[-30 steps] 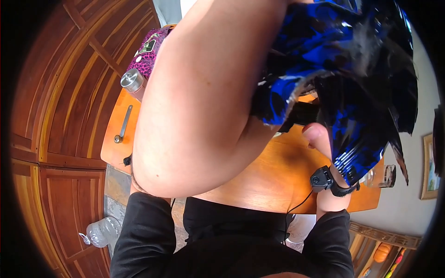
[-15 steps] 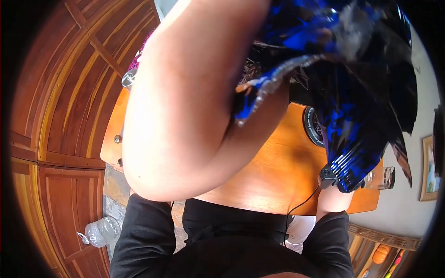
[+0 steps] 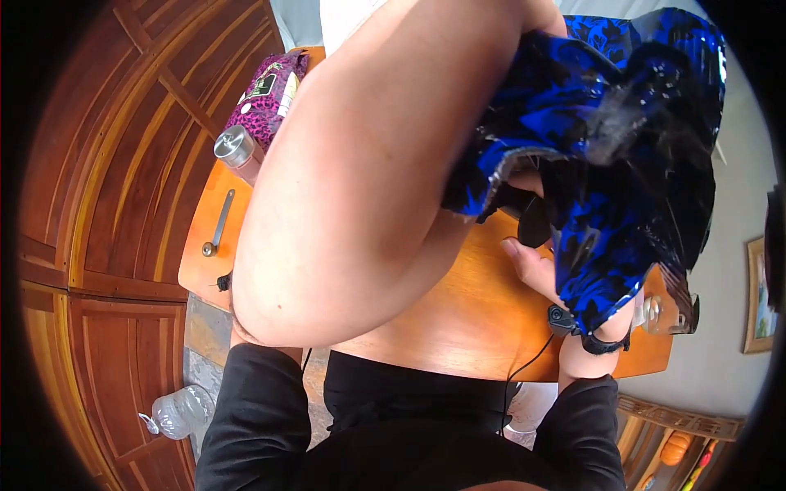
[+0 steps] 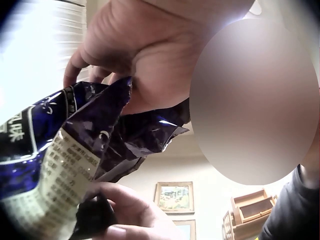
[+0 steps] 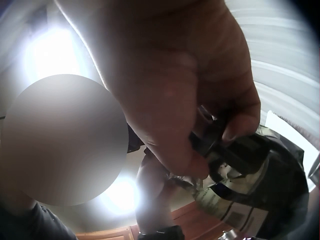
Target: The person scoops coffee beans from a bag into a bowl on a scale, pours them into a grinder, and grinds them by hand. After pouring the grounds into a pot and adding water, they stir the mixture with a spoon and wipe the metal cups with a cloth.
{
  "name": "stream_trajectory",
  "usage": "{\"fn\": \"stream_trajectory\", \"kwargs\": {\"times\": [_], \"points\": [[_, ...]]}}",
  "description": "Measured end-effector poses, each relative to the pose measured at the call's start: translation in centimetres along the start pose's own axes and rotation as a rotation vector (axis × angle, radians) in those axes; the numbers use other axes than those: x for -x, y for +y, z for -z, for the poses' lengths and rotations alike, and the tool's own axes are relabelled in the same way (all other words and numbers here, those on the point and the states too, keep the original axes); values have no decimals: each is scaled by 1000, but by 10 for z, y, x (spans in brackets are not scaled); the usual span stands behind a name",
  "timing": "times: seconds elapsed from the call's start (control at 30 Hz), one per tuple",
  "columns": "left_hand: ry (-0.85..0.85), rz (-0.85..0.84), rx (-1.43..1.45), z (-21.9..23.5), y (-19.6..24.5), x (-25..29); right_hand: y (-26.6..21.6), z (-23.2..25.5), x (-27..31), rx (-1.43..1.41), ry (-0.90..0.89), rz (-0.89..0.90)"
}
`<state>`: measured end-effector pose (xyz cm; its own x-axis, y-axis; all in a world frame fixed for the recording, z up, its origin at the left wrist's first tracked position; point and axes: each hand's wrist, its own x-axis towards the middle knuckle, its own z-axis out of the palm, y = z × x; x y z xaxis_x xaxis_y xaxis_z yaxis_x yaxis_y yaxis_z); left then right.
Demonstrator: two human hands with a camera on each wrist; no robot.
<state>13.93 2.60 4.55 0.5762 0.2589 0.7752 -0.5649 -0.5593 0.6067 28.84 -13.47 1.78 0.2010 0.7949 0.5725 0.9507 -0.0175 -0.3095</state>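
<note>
A shiny blue-and-black plastic bag (image 3: 589, 106) with a torn, jagged edge hangs tilted over the table. My raised left hand (image 4: 150, 65) grips it near the torn opening, fingers on its far side. White lettering and a pale printed label show on the bag in the left wrist view. Below the opening, my right hand (image 3: 536, 266) is partly covered by the bag. It pinches a black plastic piece (image 5: 240, 150) between thumb and fingers, close against the bag; I cannot tell what kind of thing it is. My left forearm hides much of the table.
On the wooden table (image 3: 426, 327), at the left, are a pink-and-black patterned bag (image 3: 262, 94), a jar with a metal lid (image 3: 233, 147) and a long metal utensil (image 3: 219, 221). A clear glass (image 3: 684, 315) stands at the right edge. A plastic bottle (image 3: 180, 409) lies on the floor.
The left arm swung left and then back right, with the bag now hanging lower. The right thumb, hidden half a second ago, shows again beside a black piece; a lettered black disc is now hidden.
</note>
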Motion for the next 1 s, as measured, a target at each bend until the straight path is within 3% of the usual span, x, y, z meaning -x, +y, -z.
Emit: {"fn": "stream_trajectory", "kwargs": {"times": [0.1, 0.23, 0.4, 1.0], "points": [[-10, 2, -1, -1, -1, -1, 0, 2, 3, 8, -46, -19], [-18, 3, -5, -2, -2, -2, 1, 3, 13, -38, 21, -94], [-23, 6, -7, -2, -4, -3, 7, -6, 20, -206, 140, -186], [52, 69, -8, 7, 0, -1, 14, 7, -9, -868, 241, -346]]}}
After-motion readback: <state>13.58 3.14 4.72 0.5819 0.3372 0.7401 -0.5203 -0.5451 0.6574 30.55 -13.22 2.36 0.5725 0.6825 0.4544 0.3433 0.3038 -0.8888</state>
